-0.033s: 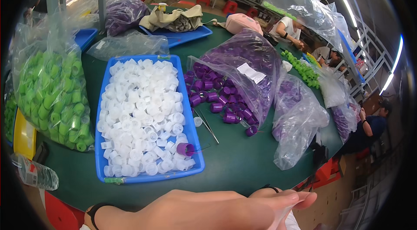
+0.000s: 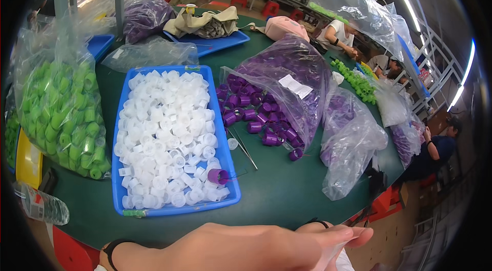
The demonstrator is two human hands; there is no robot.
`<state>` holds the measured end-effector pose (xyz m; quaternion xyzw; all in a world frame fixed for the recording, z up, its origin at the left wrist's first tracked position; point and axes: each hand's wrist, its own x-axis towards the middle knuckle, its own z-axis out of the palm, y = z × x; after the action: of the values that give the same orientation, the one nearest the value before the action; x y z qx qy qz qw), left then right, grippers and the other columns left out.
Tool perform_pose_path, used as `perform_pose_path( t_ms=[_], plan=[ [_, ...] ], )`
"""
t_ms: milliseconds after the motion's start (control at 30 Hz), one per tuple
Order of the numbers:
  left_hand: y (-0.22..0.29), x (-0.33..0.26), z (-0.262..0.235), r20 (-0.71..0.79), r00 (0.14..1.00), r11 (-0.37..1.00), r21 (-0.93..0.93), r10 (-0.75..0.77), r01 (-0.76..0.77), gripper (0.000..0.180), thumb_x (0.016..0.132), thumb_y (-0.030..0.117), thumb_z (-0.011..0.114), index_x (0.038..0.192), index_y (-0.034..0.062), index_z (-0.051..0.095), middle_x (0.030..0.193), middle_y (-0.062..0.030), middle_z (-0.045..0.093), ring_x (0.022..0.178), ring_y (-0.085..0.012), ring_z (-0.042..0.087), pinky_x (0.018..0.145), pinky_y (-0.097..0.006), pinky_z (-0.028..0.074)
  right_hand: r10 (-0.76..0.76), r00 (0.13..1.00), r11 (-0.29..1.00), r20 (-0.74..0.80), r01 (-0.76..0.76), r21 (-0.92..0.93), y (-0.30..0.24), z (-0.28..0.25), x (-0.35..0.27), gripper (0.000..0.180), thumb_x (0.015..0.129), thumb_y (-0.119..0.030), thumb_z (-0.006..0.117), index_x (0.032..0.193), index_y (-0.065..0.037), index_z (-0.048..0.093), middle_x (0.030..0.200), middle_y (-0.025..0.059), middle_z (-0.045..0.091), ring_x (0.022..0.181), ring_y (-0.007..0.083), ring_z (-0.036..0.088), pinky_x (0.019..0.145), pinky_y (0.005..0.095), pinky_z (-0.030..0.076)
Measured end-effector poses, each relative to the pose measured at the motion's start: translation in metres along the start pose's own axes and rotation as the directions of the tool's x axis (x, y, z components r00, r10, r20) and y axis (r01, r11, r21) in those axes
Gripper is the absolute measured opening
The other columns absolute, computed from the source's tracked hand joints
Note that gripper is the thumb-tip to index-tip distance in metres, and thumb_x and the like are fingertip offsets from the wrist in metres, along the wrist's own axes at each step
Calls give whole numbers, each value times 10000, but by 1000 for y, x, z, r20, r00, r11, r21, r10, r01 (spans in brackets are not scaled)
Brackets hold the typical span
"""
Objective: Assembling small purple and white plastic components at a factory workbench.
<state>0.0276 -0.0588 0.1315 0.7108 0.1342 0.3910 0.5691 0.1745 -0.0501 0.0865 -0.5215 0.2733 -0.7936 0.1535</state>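
My left hand (image 2: pixel 256 248) stretches across the lower edge, a black band round its wrist. Its fingers point right and look closed around a thin, whitish translucent film (image 2: pixel 332 256). Behind it only a small part of my right hand (image 2: pixel 310 227) shows, near another dark band; its fingers are hidden. Just beyond my hands is a blue tray (image 2: pixel 237 191) heaped with white translucent plastic cups (image 2: pixel 166 127). One purple cup (image 2: pixel 218 176) lies on the heap's near right corner. Metal tweezers (image 2: pixel 246 152) and a single clear cup (image 2: pixel 232 144) rest beside the tray.
Loose purple cups (image 2: pixel 270 139) spill from a clear bag (image 2: pixel 302 68) on the green table (image 2: pixel 287 189). A bag of green parts (image 2: pixel 61 117) and a bottle (image 2: pixel 46 207) stand left. Bunched clear plastic (image 2: pixel 353 143) lies right. Other people sit farther off.
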Motion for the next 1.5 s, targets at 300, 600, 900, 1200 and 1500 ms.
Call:
perform_pose_path(
  t_ms=[300, 600, 900, 1200, 1500],
  plan=[
    [-35, -11, 5, 30, 992, 875, -475, 121, -93, 141, 932, -18, 474, 1059, -7, 415, 1021, -148, 566, 815, -129, 598, 629, -214, 439, -274, 961, 961, -30, 272, -44, 26, 13, 5, 881, 710, -864, 374, 950, -19, 440, 749, 8, 354, 572, 160, 398, 523, 262, 319],
    [-22, -11, 10, 12, 999, 842, -539, 37, -25, 163, 939, 0, 468, 1084, -10, 394, 966, -115, 541, 809, -126, 602, 575, -196, 443, -187, 979, 982, -78, 189, 18, 13, 14, 8, 889, 688, -872, 390, 947, -24, 451, 724, 16, 349, 558, 170, 396, 523, 269, 327],
    [-21, -11, 11, 17, 998, 809, -587, 55, -35, 162, 934, -16, 475, 1079, -9, 402, 968, -111, 537, 815, -136, 621, 557, -193, 439, -180, 983, 983, -38, 179, -40, 17, 12, 9, 894, 672, -881, 374, 946, -33, 443, 720, 10, 350, 561, 170, 408, 528, 273, 341],
    [-21, -16, 16, 36, 999, 793, -609, 4, 18, 173, 932, -28, 474, 1083, -11, 391, 958, -120, 540, 806, -172, 658, 541, -199, 439, -248, 966, 969, -71, 246, -29, 17, 12, 11, 909, 715, -872, 336, 919, 7, 447, 715, 23, 357, 555, 165, 421, 519, 274, 348],
    [-17, -17, 12, 59, 998, 802, -597, 9, 28, 172, 929, -38, 469, 1080, -8, 393, 956, -119, 543, 810, -171, 663, 526, -202, 440, -228, 969, 972, -92, 220, -82, 23, 13, 8, 902, 723, -866, 335, 918, 7, 448, 721, 27, 366, 544, 165, 421, 515, 271, 350]
  ],
)
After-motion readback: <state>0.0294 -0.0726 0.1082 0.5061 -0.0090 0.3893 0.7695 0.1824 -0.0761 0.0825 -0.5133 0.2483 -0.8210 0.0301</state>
